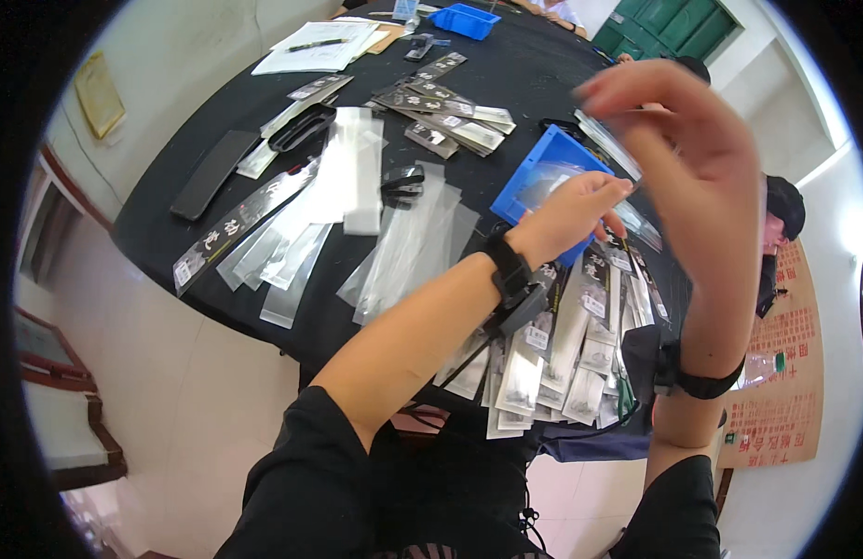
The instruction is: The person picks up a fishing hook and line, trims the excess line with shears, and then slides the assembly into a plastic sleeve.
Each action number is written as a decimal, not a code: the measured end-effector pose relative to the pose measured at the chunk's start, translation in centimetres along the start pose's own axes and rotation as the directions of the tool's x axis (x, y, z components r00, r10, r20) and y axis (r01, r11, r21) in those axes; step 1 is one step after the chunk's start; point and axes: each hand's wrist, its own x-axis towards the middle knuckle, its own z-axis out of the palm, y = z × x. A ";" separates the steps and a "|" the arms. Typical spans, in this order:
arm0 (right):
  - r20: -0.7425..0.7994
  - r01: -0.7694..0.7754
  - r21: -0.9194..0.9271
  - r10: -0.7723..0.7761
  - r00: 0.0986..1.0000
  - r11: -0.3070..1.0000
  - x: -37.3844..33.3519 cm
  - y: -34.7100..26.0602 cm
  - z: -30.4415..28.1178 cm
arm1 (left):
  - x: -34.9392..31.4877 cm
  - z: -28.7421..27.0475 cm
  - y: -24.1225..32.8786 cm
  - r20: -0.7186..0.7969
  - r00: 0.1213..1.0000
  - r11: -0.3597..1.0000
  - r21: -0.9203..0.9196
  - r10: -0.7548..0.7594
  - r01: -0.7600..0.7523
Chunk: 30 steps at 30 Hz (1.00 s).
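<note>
My left hand (580,210) is over a blue plastic tray (517,186), its thumb and fingers pinched together. Whatever sits in that pinch, if anything, is too small to make out. Higher up and to the right, my right hand (678,116) is raised with bent fingers, smeared by motion. Inside the tray lies a clear plastic bag (548,179). Below my left hand, many long narrow packs (590,303) with black printed cards and clear sleeves pile up at the table's near edge. Dark straps with small devices circle both forearms.
Clear plastic sleeves (408,238) and white strips (361,172) lie left of my left arm. A dark phone-like slab (215,172) rests near the left edge. More black-carded packs (450,107), papers with a pen (319,45) and another blue tray (464,20) are farther back. People sit across the table.
</note>
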 end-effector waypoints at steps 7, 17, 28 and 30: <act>0.731 0.055 -0.137 0.064 0.680 0.989 4.4 0.2 12.1 | 1.4 -0.4 -1.5 0.029 0.997 0.993 -0.096 0.070 -0.067; 0.859 0.068 -0.328 0.268 0.436 0.942 3.9 1.7 18.0 | -0.1 -0.7 0.2 0.094 0.983 0.956 -0.232 -0.159 0.177; 0.820 0.278 -0.272 0.071 0.568 0.921 3.8 2.7 17.9 | 0.7 -1.1 0.2 0.142 0.979 0.957 -0.231 -0.146 0.176; 0.756 0.242 -0.187 -0.018 0.655 0.952 4.6 3.0 17.8 | 0.7 -1.1 0.3 0.140 0.974 0.953 -0.220 -0.181 0.209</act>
